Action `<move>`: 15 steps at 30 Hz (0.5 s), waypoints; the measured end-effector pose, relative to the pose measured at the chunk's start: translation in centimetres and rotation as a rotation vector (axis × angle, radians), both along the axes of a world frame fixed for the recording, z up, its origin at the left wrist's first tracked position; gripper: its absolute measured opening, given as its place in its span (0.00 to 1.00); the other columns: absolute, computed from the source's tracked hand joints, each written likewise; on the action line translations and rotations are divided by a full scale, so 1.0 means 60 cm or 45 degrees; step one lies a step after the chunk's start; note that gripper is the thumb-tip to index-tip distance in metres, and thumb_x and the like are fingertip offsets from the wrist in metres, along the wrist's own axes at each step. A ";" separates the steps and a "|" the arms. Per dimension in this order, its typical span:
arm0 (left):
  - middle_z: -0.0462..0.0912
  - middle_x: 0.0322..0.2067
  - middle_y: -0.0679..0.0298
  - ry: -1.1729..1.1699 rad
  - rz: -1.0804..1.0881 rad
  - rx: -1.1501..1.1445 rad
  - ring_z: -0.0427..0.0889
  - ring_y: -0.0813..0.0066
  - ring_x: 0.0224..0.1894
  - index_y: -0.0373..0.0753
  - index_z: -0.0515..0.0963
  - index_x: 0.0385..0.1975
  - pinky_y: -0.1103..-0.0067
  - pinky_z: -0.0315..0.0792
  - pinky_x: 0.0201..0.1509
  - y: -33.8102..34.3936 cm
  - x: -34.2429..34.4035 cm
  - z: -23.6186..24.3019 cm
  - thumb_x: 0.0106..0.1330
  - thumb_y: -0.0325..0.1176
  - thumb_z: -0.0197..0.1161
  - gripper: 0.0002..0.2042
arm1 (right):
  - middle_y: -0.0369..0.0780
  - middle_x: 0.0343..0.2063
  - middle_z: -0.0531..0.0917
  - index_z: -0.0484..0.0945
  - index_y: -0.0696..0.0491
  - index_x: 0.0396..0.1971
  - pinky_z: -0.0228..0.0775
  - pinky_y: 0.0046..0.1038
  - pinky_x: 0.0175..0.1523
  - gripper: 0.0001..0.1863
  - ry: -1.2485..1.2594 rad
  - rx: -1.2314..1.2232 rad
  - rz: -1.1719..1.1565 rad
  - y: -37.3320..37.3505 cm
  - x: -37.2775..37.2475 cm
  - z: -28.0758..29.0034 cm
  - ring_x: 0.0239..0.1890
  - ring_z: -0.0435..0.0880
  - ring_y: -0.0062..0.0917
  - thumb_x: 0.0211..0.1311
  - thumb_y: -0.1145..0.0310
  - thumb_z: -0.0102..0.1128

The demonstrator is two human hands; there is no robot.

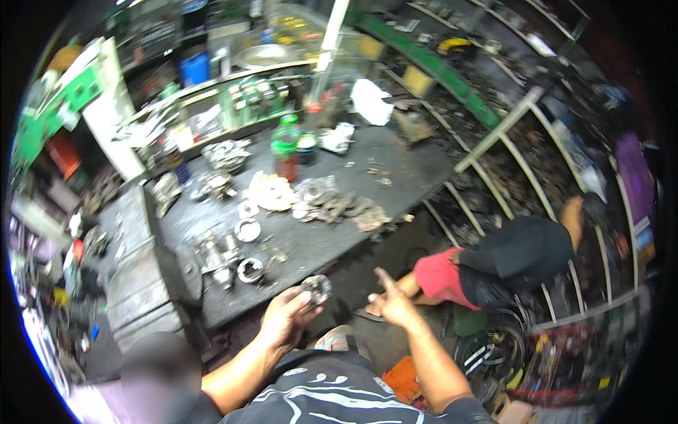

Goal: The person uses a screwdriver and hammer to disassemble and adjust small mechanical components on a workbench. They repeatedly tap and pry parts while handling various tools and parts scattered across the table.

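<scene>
Just beyond the bench's front edge, my left hand (286, 316) is closed on a small round metal part (319, 288), held between thumb and fingers. The part looks ring-like and shiny, but blur hides its exact kind. To its right, my right hand (394, 307) hangs in the air with the index finger stretched out and the other fingers partly curled; nothing shows in it. On the dark workbench (413, 155), nearest the left hand, lie a metal ring (251, 270) and silvery machine parts (220, 258). A second ring (247, 230) sits farther back.
A grimy rag (357, 210), a green-capped bottle (285, 148) with red liquid and a white bag (371, 102) are on the bench. A heavy metal block (145, 265) stands at left. A person (526, 254) bends by the right shelves, near a wheel (498, 350).
</scene>
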State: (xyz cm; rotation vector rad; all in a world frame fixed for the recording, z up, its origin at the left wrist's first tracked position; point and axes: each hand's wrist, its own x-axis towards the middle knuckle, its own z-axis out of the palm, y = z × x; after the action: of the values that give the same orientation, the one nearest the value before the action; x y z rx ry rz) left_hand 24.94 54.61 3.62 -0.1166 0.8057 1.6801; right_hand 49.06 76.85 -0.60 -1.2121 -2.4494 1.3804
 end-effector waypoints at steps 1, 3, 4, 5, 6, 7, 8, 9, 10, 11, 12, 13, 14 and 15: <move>0.86 0.56 0.58 -0.079 0.066 0.033 0.87 0.63 0.57 0.36 0.76 0.61 0.63 0.81 0.67 0.005 -0.003 0.006 0.73 0.31 0.72 0.20 | 0.60 0.75 0.69 0.57 0.56 0.82 0.66 0.46 0.79 0.45 -0.045 0.024 0.039 0.024 -0.052 0.051 0.77 0.70 0.52 0.71 0.65 0.69; 0.86 0.57 0.59 -0.160 0.203 0.061 0.86 0.68 0.57 0.36 0.76 0.62 0.64 0.81 0.65 0.005 -0.002 0.028 0.75 0.31 0.71 0.20 | 0.60 0.76 0.68 0.58 0.55 0.82 0.68 0.46 0.77 0.44 -0.011 0.366 0.189 0.103 -0.121 0.004 0.77 0.72 0.50 0.70 0.69 0.69; 0.87 0.54 0.61 -0.137 0.272 0.060 0.87 0.72 0.52 0.37 0.77 0.60 0.69 0.83 0.61 0.002 0.001 0.032 0.75 0.29 0.72 0.18 | 0.62 0.75 0.67 0.57 0.53 0.82 0.67 0.46 0.78 0.44 0.019 0.456 0.186 0.142 -0.161 -0.019 0.76 0.71 0.54 0.71 0.67 0.69; 0.88 0.50 0.62 -0.097 0.354 0.010 0.87 0.75 0.46 0.38 0.78 0.59 0.75 0.85 0.55 0.001 0.006 0.046 0.75 0.28 0.71 0.16 | 0.63 0.75 0.66 0.56 0.50 0.83 0.66 0.47 0.78 0.45 0.058 0.537 0.188 0.176 -0.204 -0.037 0.75 0.70 0.59 0.71 0.66 0.69; 0.88 0.48 0.62 -0.061 0.453 0.001 0.87 0.76 0.44 0.37 0.78 0.59 0.76 0.85 0.54 -0.002 0.016 0.049 0.75 0.27 0.71 0.16 | 0.64 0.75 0.65 0.56 0.49 0.83 0.66 0.47 0.78 0.45 -0.040 0.555 0.120 0.202 -0.249 -0.046 0.75 0.70 0.60 0.71 0.66 0.69; 0.89 0.47 0.62 -0.017 0.542 -0.015 0.88 0.77 0.42 0.37 0.78 0.59 0.78 0.85 0.52 -0.008 0.027 0.051 0.75 0.26 0.70 0.16 | 0.65 0.76 0.64 0.56 0.47 0.84 0.65 0.47 0.79 0.44 -0.134 0.571 0.045 0.223 -0.287 -0.059 0.75 0.69 0.62 0.72 0.66 0.68; 0.89 0.47 0.62 0.026 0.606 0.001 0.87 0.77 0.41 0.36 0.78 0.60 0.77 0.85 0.52 -0.018 0.038 0.053 0.75 0.27 0.71 0.17 | 0.65 0.76 0.63 0.55 0.47 0.84 0.65 0.48 0.79 0.44 -0.117 0.607 0.126 0.251 -0.312 -0.082 0.75 0.69 0.63 0.72 0.66 0.68; 0.88 0.49 0.60 0.069 0.673 -0.063 0.88 0.76 0.45 0.34 0.76 0.61 0.77 0.85 0.54 -0.029 0.053 0.062 0.76 0.29 0.70 0.18 | 0.65 0.76 0.63 0.55 0.47 0.84 0.65 0.48 0.79 0.44 -0.089 0.647 0.190 0.286 -0.338 -0.109 0.75 0.69 0.63 0.73 0.66 0.67; 0.88 0.51 0.59 0.111 0.773 -0.082 0.88 0.74 0.48 0.34 0.76 0.62 0.77 0.84 0.55 -0.033 0.067 0.077 0.76 0.29 0.70 0.19 | 0.65 0.75 0.65 0.60 0.48 0.81 0.67 0.49 0.77 0.41 -0.099 0.732 0.267 0.312 -0.366 -0.138 0.73 0.71 0.62 0.72 0.67 0.67; 0.88 0.52 0.58 0.138 0.867 -0.117 0.88 0.73 0.51 0.34 0.75 0.63 0.76 0.84 0.57 -0.046 0.091 0.087 0.76 0.30 0.70 0.19 | 0.64 0.73 0.68 0.66 0.50 0.78 0.70 0.50 0.74 0.37 -0.124 0.808 0.347 0.320 -0.380 -0.174 0.71 0.74 0.62 0.71 0.68 0.68; 0.87 0.54 0.58 0.090 0.934 -0.139 0.87 0.71 0.56 0.34 0.74 0.63 0.74 0.82 0.60 -0.066 0.113 0.089 0.78 0.30 0.68 0.18 | 0.63 0.68 0.73 0.74 0.53 0.71 0.72 0.51 0.70 0.31 -0.112 0.823 0.393 0.318 -0.399 -0.185 0.67 0.77 0.60 0.70 0.68 0.69; 0.87 0.54 0.58 0.126 1.031 -0.109 0.87 0.71 0.56 0.35 0.75 0.63 0.72 0.82 0.61 -0.079 0.134 0.077 0.78 0.29 0.67 0.17 | 0.62 0.63 0.79 0.81 0.56 0.64 0.74 0.51 0.66 0.25 -0.100 0.858 0.435 0.321 -0.411 -0.183 0.63 0.80 0.58 0.68 0.69 0.70; 0.87 0.54 0.58 0.131 1.112 -0.130 0.87 0.71 0.56 0.36 0.75 0.62 0.71 0.82 0.61 -0.083 0.156 0.088 0.78 0.29 0.67 0.16 | 0.61 0.56 0.82 0.83 0.59 0.57 0.75 0.51 0.63 0.20 -0.005 0.826 0.472 0.335 -0.414 -0.187 0.59 0.82 0.58 0.67 0.69 0.71; 0.87 0.54 0.58 0.146 1.185 -0.138 0.87 0.70 0.55 0.37 0.75 0.62 0.71 0.82 0.61 -0.087 0.169 0.101 0.79 0.29 0.66 0.16 | 0.60 0.50 0.85 0.85 0.61 0.50 0.75 0.51 0.60 0.16 0.098 0.798 0.495 0.347 -0.417 -0.189 0.54 0.84 0.57 0.66 0.69 0.71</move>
State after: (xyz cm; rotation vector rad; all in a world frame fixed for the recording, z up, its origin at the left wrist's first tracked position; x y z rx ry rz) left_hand 35.10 49.40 9.67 -0.5394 1.0066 2.5254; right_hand 24.02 97.69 -11.95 -0.5539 -2.8228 0.5828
